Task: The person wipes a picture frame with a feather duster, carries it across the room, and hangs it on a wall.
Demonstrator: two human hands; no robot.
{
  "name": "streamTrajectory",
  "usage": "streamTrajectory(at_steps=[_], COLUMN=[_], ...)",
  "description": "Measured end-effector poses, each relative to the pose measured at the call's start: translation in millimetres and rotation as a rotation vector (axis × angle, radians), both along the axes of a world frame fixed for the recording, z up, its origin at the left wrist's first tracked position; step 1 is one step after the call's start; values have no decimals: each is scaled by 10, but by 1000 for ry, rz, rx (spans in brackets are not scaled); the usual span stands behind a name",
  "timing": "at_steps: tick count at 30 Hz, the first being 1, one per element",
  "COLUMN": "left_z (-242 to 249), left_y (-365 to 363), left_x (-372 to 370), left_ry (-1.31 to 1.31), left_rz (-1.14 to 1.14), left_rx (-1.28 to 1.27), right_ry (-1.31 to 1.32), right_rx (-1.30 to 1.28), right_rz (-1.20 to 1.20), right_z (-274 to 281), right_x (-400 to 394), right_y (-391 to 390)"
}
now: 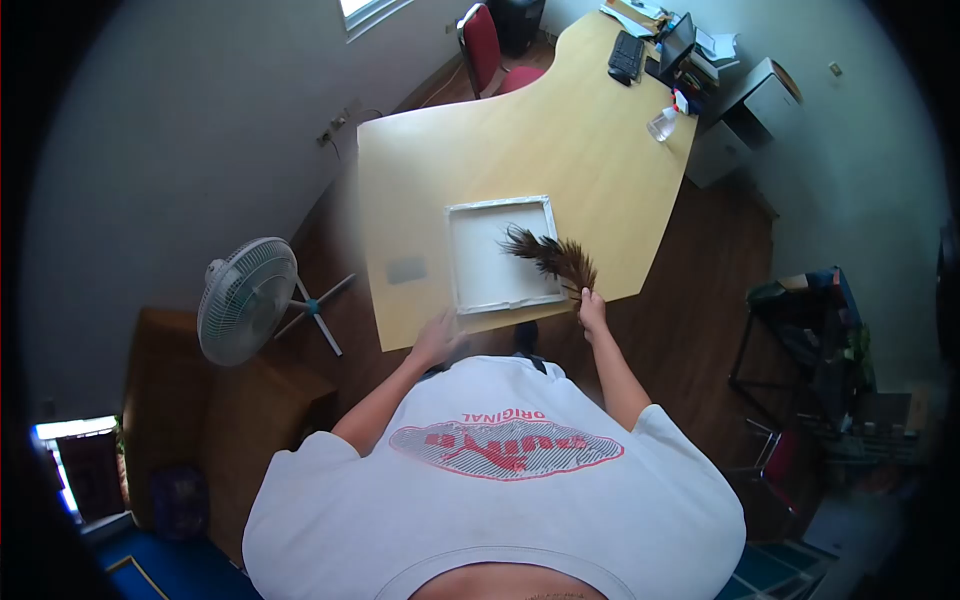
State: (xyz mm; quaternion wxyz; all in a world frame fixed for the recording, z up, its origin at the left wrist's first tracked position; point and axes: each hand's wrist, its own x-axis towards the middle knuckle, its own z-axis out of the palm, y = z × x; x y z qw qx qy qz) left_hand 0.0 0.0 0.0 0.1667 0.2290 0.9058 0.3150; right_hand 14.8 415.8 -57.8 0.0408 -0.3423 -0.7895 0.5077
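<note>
My right hand (pixel 592 308) is closed around the handle end of a brown feather duster (pixel 556 258), at the table's front edge. The duster's dark feathers reach left over the right part of a white canvas frame (pixel 497 306). This frame lies on the wooden table with its raised rim up and its recessed white panel showing. My left hand (pixel 437 338), slightly blurred, is beside the frame's lower left corner at the table edge, fingers stretched toward it and nothing seen in them.
On the curved table (pixel 440 150) stand a spray bottle (pixel 662 124), a keyboard (pixel 626 54) and a monitor (pixel 677 42) at the far right. A grey patch (pixel 406 270) marks the tabletop's left. A standing fan (pixel 250 300) is on the left, a red chair (pixel 482 52) behind.
</note>
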Motion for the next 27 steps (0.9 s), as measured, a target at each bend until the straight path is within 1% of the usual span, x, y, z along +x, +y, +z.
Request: streamTrajectory(at_steps=[2,3,5,6,7,8,9,11,13,14,15,17,18,19,20,21,23,24,25,27], left_z=[-95,25,-108,-76,-77,-78,-78,-115,-199,-196,-177,-134,-178,-179,-171,-176,-224,-233,-217,-195], left_y=[53,71,224,378,451,484,554,681,758,811,855,924,945,981,1008,1003,960,945,938,955], left_x=[-154,365,257,166,184,201,197,178,188,208,214,275,314,328,344,347,336,312,281,215], left_ry=[-18,-79,-56,-86,-97,-56,-12,-26,-46,-66,-73,-137,-145,-149,-161,-171,-183,-192,-195,-254], left_rz=[74,92,154,178,193,218,244,308,425,478,497,551,561,569,568,564,555,546,542,564], left_rx=[-22,-91,-123,-155,-164,-168,-167,-173,-35,-31,-38,-67,-74,-82,-84,-89,-107,-111,-116,-154], right_ry=[61,-7,95,127,112,201,291,258,65,89,74,53,39,50,61,58,46,171,168,192], right_rx=[-219,-284,-585,-589,-599,-95,413,385,-452,-695,-701,-810,-815,-493,-173,-184,-500,-691,-695,-931], right_rz=[-71,-63,-11,-5,7,17,31,42,-11,-20,-5,80,88,159,223,222,135,134,128,88], right_z=[341,392,639,740,266,-264,-784,-802,-69,267,319,429,170,-324,-618,-556,-97,106,188,304], right_x=[-550,-191,-612,-806,-948,-1090,-1260,-1351,-1270,-1207,-1201,-1145,-1159,-1219,-1233,-1210,-1144,-1101,-1082,-1075], right_y=[55,98,309,430,753,951,988,1119,1103,1084,1123,1183,1278,1413,1489,1481,1463,1448,1443,1486])
